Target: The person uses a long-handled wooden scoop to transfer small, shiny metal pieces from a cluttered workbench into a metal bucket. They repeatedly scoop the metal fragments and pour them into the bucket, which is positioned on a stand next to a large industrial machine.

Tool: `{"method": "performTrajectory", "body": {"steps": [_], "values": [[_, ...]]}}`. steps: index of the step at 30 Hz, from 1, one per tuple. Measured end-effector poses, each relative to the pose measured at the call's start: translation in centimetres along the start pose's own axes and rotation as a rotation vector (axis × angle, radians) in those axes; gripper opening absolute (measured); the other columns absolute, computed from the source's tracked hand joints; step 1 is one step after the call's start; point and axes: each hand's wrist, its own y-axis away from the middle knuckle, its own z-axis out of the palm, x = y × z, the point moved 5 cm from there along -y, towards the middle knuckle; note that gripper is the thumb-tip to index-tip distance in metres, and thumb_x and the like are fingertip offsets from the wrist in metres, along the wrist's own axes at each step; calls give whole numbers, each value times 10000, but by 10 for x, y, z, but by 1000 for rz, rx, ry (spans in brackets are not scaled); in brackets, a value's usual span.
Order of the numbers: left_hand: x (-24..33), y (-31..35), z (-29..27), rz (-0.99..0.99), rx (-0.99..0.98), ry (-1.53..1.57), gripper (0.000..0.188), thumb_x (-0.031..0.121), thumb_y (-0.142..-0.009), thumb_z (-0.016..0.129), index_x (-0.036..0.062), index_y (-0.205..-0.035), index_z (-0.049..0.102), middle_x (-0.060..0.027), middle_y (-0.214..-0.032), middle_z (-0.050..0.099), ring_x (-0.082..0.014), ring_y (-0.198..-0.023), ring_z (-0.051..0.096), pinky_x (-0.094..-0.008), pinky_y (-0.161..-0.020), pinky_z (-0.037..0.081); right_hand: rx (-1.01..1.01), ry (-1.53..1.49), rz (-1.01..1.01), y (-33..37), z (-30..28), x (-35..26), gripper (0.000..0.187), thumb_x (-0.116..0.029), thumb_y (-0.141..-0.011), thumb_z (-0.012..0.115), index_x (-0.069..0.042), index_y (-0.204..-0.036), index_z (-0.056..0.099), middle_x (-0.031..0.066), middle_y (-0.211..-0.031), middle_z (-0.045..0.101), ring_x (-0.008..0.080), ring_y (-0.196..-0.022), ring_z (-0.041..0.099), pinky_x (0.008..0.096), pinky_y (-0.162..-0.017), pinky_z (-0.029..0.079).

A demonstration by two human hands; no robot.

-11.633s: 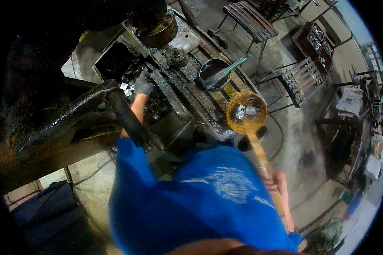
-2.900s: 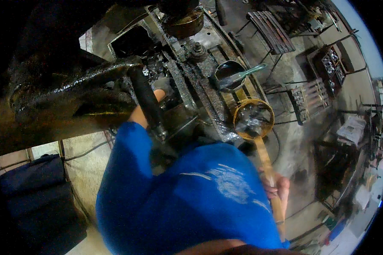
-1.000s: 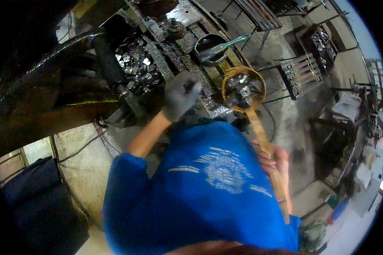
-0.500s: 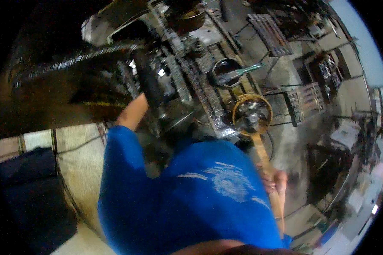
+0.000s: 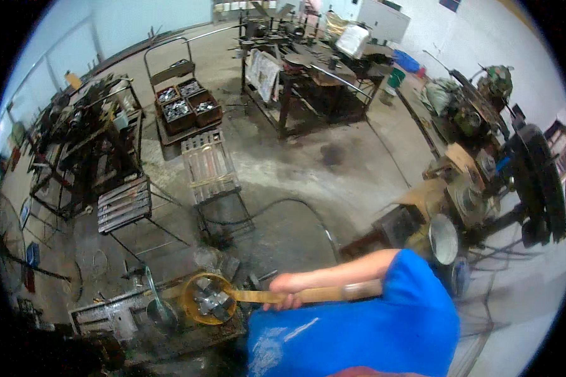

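Your right hand [image 5: 284, 298], one: bare, fingers curled round and clamped on a wooden handle [image 5: 324, 293], the forearm coming in from the right under the short sleeve of your blue shirt [image 5: 352, 333].

Your left hand: outside the view; its grip you cannot tell from here.

Yellow scoop [image 5: 189, 303], one: round, at the far left end of that handle, mouth upward, over the near end of a dark machine table [image 5: 94, 323]. It may rest on the table or hang just above; the blur and gloom there do not settle it.

Metal pieces [image 5: 212, 305], several: grey, blocky, heaped loosely inside the scoop.

Dark bowl [image 5: 172, 322], one: just left of the scoop, on the machine table. Brush [image 5: 155, 289], one: pale green handle, standing tilted in the bowl.

Slatted stands, two: a lower one [image 5: 124, 207] beyond the table, and another [image 5: 210, 166] farther off, a pale band across its slats.

Trolley [image 5: 162, 133], one: behind the stands, carrying brown boxes [image 5: 181, 119] of small metal parts.

Workbench [image 5: 283, 94], one: cluttered, upper middle, a pale sheet [image 5: 264, 75] draped over its side.

Black hose [image 5: 295, 200], one: curving across the floor.
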Motion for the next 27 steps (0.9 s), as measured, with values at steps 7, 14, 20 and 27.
{"method": "performTrajectory", "body": {"steps": [7,14,20,27], "values": [[-15,-7,-4,-40,62,22,462,197,-704,631,43,-1120,501,-168,-1074,545,-314,-919,546,-382,-792,447,-5,7,-38,-7,-1,-5,331,-249,-761,402,17,-950,458,12,-617,395,33,-370,292,191,-296,253],[-105,60,11,-218,118,52,475,209,-688,645,40,-1112,513,-169,-1073,543,-324,-918,540,-391,-797,444,-18,188,46,-15,11,-13,338,-214,-846,391,-10,-1086,513,6,-646,449,36,-419,331,185,-338,288],[-167,91,23,-482,31,18,487,219,-674,658,38,-1105,524,-171,-1072,542,-332,-918,534,-398,-802,440,-174,-126,134,-5,-5,-7,417,-289,-818,447,-63,-1167,427,28,-687,413,56,-398,321,228,-312,275],[-171,146,0,-797,451,1433,417,-103,-658,597,-15,-1058,521,-75,-867,599,-191,-780,579,-299,-648,491,7,33,97,-2,4,-35,446,-220,-736,451,17,-1113,445,36,-691,437,22,-397,318,162,-297,265]]}}
